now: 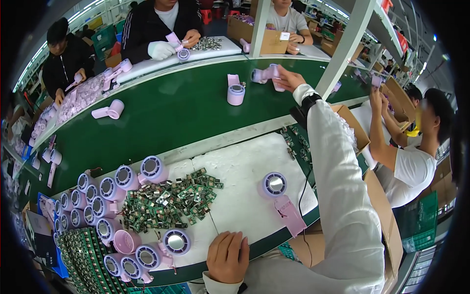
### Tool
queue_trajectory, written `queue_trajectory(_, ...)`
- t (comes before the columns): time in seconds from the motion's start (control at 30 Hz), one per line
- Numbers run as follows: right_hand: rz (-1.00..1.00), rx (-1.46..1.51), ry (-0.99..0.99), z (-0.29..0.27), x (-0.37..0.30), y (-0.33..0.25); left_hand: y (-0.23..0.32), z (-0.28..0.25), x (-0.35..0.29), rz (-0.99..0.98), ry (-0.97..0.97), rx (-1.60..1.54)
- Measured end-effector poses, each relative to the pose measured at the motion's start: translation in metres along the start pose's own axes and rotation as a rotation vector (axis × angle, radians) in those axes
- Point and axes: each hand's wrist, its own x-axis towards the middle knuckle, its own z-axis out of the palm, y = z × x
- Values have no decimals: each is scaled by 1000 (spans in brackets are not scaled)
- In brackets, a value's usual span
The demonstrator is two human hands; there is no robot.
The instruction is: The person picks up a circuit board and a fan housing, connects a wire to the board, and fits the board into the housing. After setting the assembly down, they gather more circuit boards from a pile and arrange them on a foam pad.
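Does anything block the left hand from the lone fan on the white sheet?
Nothing visible does: only bare sheet lies between the left hand and the fan; the circuit-board pile is off to the left.

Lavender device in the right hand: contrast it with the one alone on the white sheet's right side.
The right hand holds the far device; no hand touches the near device.
The far device is over the green belt; the near device lies on the white sheet.
The far device's round end points left; the near device's round face points up.
Both are lavender.
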Motion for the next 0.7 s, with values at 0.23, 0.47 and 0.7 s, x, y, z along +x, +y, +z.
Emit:
queue_trajectory(0.23,90,-766,144,-38,15,-4,2,3,6,43,-5,36)
queue_trajectory(0.47,-136,-1366,99,-2,7,26,5,1,-1,58,9,88)
queue_trajectory(0.7,-2,-1640,67,23,10,29,4,2,-4,38,32,87)
